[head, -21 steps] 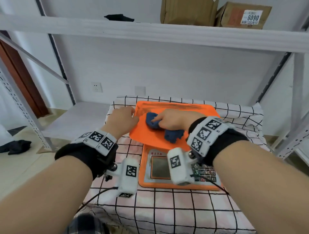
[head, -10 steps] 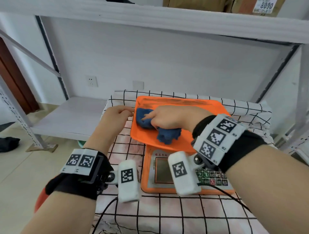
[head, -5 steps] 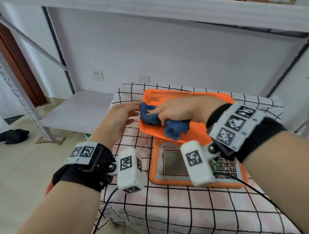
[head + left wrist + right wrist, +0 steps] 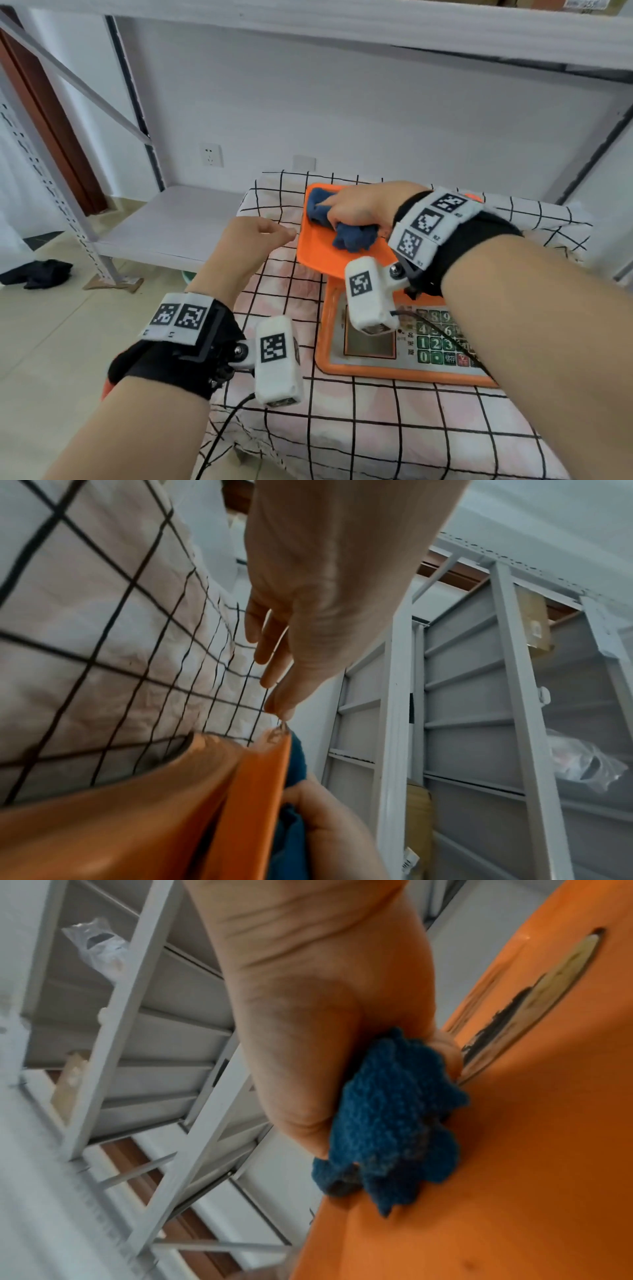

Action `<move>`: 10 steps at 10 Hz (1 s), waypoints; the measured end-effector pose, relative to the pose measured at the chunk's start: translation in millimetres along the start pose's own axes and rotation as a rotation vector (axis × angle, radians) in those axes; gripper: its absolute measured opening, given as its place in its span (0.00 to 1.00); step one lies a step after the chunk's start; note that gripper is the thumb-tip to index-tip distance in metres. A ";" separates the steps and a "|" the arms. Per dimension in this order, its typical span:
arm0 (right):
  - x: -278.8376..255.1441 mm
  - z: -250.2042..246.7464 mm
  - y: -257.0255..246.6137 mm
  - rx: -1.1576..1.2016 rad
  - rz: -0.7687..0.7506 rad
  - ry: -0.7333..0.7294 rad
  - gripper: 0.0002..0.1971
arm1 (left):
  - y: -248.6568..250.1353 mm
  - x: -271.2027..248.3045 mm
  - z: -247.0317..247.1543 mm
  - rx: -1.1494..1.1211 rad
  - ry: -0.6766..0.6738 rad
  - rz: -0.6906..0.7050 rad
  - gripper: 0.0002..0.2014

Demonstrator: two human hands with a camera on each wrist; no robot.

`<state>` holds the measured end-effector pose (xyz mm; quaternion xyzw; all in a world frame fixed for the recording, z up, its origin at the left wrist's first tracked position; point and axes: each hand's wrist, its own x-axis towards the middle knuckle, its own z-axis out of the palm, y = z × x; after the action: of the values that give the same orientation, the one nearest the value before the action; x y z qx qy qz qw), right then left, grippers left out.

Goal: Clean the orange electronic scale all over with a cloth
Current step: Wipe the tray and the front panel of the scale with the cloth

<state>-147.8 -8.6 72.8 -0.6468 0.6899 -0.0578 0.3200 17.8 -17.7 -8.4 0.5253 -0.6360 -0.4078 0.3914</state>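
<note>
Now the left hand (image 4: 246,245), open, has come off the scale (image 4: 346,263) tray's 9 o'clock edge, leaving the tray unsteadied while the right hand (image 4: 359,207) grips the cloth (image 4: 352,236) there, mid-worktop.

A storeroom: grey metal shelving (image 4: 113,72) holds cardboard boxes (image 4: 532,620); tiled floor (image 4: 51,325).

The orange plastic scale tray (image 4: 318,246) looks smooth and faintly glossy. The dark blue cloth (image 4: 352,236) on it is nubbly, matt terry. A thin, wrinkled, black-gridded white fabric cover (image 4: 376,418) drapes the table. The grey shelving rack (image 4: 171,219) looks like matt painted metal.
</note>
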 end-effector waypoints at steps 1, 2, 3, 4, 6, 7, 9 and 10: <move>-17.8 2.1 2.0 -0.199 -0.069 -0.073 0.06 | 3.1 -3.8 0.4 0.002 -0.012 0.027 0.08; -36.9 5.3 1.9 -0.267 -0.095 -0.136 0.16 | 4.8 -6.2 -0.3 -0.008 -0.046 0.012 0.08; -40.0 7.1 -5.4 -0.264 -0.079 -0.209 0.12 | 5.7 -7.6 -0.4 -0.013 -0.076 0.021 0.07; -32.5 3.5 -12.1 -0.215 -0.047 -0.082 0.12 | 7.1 -9.8 -2.8 0.009 -0.052 0.020 0.07; -22.2 8.6 -8.4 -0.059 -0.001 0.097 0.11 | 23.3 -23.8 -6.3 0.007 -0.040 0.029 0.08; -29.2 14.4 -8.4 -0.054 -0.037 0.113 0.15 | 22.7 -24.9 -6.1 0.003 -0.019 -0.008 0.13; -50.7 14.5 -9.3 -0.391 -0.066 -0.008 0.08 | 21.6 -18.5 -4.9 -0.082 0.057 0.044 0.09; -47.2 14.7 -5.4 -0.352 -0.064 -0.098 0.10 | 15.6 -9.4 1.3 -0.091 0.066 0.062 0.07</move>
<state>-137.5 39.3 81.1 -0.7165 0.6520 0.0853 0.2329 12.5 -6.5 5.0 0.5002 -0.6195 -0.4065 0.4481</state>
